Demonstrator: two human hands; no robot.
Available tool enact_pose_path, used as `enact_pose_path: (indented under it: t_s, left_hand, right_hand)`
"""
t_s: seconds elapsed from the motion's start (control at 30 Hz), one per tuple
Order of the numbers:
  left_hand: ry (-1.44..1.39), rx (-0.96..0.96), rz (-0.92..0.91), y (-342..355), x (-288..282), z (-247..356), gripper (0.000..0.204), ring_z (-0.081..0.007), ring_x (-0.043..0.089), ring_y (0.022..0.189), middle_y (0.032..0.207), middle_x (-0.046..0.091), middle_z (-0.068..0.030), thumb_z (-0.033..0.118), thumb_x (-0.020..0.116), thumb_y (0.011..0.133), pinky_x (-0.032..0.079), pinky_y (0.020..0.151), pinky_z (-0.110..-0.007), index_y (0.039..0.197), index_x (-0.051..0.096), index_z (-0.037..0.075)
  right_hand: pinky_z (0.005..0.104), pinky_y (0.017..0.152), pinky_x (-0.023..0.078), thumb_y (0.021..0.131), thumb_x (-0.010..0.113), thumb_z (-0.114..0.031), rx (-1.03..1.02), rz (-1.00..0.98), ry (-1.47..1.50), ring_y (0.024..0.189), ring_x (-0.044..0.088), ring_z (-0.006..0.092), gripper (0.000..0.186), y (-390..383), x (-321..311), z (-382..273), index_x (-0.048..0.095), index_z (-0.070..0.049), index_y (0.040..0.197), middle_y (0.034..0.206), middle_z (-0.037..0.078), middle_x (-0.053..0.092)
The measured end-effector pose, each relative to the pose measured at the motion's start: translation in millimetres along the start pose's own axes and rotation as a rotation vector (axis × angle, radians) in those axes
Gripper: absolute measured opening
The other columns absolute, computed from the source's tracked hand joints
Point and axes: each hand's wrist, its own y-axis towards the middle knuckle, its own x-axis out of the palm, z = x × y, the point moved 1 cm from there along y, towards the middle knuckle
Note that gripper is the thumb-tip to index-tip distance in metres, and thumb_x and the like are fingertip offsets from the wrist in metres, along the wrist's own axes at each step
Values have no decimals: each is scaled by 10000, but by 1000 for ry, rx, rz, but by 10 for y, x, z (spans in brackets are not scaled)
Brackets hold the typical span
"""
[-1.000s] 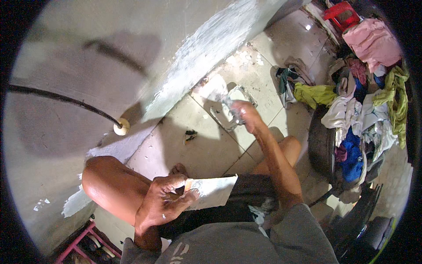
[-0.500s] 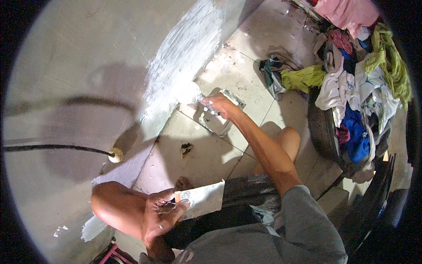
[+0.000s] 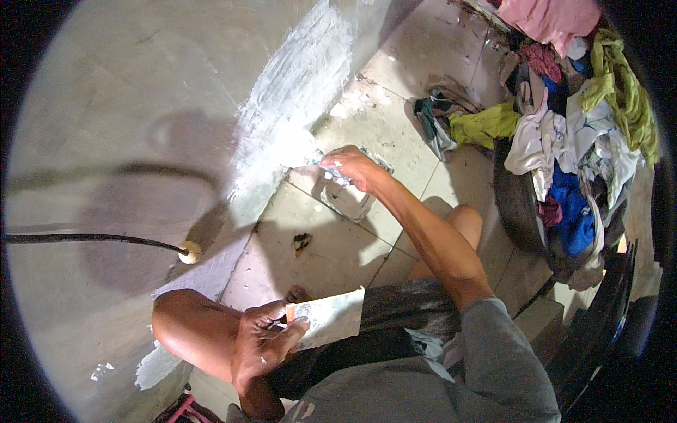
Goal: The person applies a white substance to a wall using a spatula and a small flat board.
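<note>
1. Head view: a smeared hand tool (image 3: 315,159) is grasped by the right hand (image 3: 349,166), with the fingers wrapped around its rear part. The tool's front end is lost in glare.
2. A thin rectangular plate (image 3: 335,321) is pinched at one end by the left hand (image 3: 264,345); the thumb is laid across its smeared upper face.
3. Positions are referred to the white-coated patch (image 3: 289,106) on the wall (image 3: 141,92). The tool is located at the patch's lower right edge; contact cannot be confirmed. The plate is held well below the patch, over the dark shorts (image 3: 416,299).
4. A flat, whitish object (image 3: 345,204) is positioned right of the patch's lower end, on the tiled floor (image 3: 409,169); its kind cannot be told.
5. A dark scrap (image 3: 302,243) is found below the patch. A black cable (image 3: 92,238), ended by a pale round fitting (image 3: 189,252), is seen to its lower left.
6. Clothes (image 3: 543,148) are heaped in and over a dark tub (image 3: 513,204), well to the right of the patch.
7. Caution: residue could be dropped onto the shorts if the plate is tilted.
8. Caution: grip could be lost through the smeared tool surface, and ridges could be overlooked because of glare.
</note>
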Motion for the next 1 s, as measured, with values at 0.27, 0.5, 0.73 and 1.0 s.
enact_pose_path:
  t_s: [0.27, 0.5, 0.73, 1.0]
  left_hand:
    - [90, 32, -67, 10, -42, 56, 78, -22, 392, 571, 603, 476, 37, 24, 589, 778, 319, 491, -198, 721, 538, 6]
    - [89, 107, -98, 63, -82, -106, 109, -30, 376, 551, 597, 452, 31, 60, 603, 788, 306, 465, -219, 717, 535, 14]
    - [53, 104, -107, 39, -112, -108, 200, -26, 370, 528, 566, 418, 43, 90, 616, 803, 294, 449, -221, 667, 488, 16]
    - [17, 105, -66, -12, -106, -91, 189, -23, 369, 514, 567, 416, 39, 77, 616, 801, 298, 438, -221, 668, 494, 18]
  right_hand:
    - [267, 479, 418, 755, 629, -151, -40, -63, -16, 579, 517, 131, 211, -160, 47, -331, 621, 11, 890, 718, 53, 583]
    - [250, 466, 395, 800, 595, -153, -53, -51, -47, 570, 502, 121, 177, -394, 162, -758, 614, -4, 894, 710, 47, 573]
    - [226, 419, 366, 803, 585, -177, -188, -113, 105, 519, 483, 100, 168, -750, -95, -773, 597, -21, 866, 658, 23, 545]
    - [291, 578, 440, 774, 604, -211, -177, -122, 25, 671, 540, 156, 254, -295, -364, 429, 604, 6, 908, 783, 61, 584]
